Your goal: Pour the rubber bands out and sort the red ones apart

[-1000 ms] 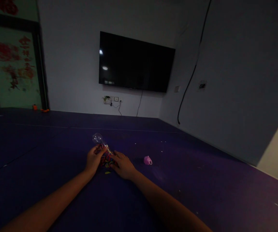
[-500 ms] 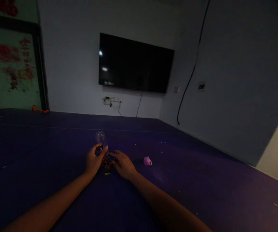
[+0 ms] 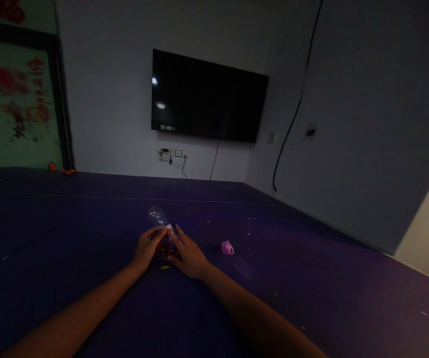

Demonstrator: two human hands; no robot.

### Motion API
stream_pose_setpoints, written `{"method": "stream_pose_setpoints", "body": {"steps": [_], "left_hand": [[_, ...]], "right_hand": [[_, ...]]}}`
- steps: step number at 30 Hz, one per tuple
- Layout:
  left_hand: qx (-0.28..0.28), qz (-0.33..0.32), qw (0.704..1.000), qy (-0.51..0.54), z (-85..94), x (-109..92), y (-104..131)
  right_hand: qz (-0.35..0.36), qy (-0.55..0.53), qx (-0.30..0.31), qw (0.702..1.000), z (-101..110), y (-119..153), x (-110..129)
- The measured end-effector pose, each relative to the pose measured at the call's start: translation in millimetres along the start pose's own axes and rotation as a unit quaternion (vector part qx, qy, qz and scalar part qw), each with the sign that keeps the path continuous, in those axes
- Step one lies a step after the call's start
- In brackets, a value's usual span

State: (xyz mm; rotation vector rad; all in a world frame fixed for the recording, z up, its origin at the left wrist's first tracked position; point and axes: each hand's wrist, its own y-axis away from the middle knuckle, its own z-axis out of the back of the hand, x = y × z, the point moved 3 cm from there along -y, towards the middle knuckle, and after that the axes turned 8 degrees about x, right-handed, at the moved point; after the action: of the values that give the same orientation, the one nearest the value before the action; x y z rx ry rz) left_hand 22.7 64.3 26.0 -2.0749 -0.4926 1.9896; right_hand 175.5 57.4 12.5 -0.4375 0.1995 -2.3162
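Note:
My left hand (image 3: pixel 149 247) is closed around the neck of a clear, round-ended plastic bottle (image 3: pixel 157 215), which lies tilted with its rounded end away from me. A whitish band shows near its neck. Just below sits a pile of small, many-coloured pieces (image 3: pixel 164 250), too small to name surely. My right hand (image 3: pixel 189 256) rests at the pile's right side, fingers apart, fingertips close to the bottle's neck; whether they touch it I cannot tell. One loose yellow-green piece (image 3: pixel 165 267) lies nearer to me. Right of my hands is a pink cap with a ring (image 3: pixel 226 247).
The purple surface (image 3: pixel 125 308) stretches to the walls, with a few white specks on it. A large dark television (image 3: pixel 209 97) hangs on the far wall above sockets and cables. A black cable (image 3: pixel 292 122) hangs down the right wall. Small orange objects (image 3: pixel 52 166) stand far left.
The bottle has tilted, its neck swinging toward my right hand. My right hand's fingers have moved from the pile's top up toward the neck, and they are more stretched out.

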Motion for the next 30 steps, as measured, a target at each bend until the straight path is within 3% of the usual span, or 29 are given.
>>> {"method": "stream_pose_setpoints", "body": {"steps": [6,11,20,30], "left_hand": [[0.051,0.011,0.998,-0.04,-5.4,-9.5,5.6],[0.051,0.005,0.998,-0.044,-5.3,-10.3,5.4],[0.006,0.02,1.0,0.0,-1.0,0.8,2.0],[-0.057,0.009,0.998,-0.014,2.4,-3.2,2.7]], "right_hand": [[-0.001,-0.016,-0.011,1.0,-1.3,-1.2,1.2],[-0.006,-0.025,-0.01,1.0,-1.0,-1.8,-0.1],[-0.017,-0.014,-0.006,1.0,-3.1,-1.6,-3.7],[-0.018,-0.012,-0.001,1.0,-1.7,-0.8,-3.9]]}}
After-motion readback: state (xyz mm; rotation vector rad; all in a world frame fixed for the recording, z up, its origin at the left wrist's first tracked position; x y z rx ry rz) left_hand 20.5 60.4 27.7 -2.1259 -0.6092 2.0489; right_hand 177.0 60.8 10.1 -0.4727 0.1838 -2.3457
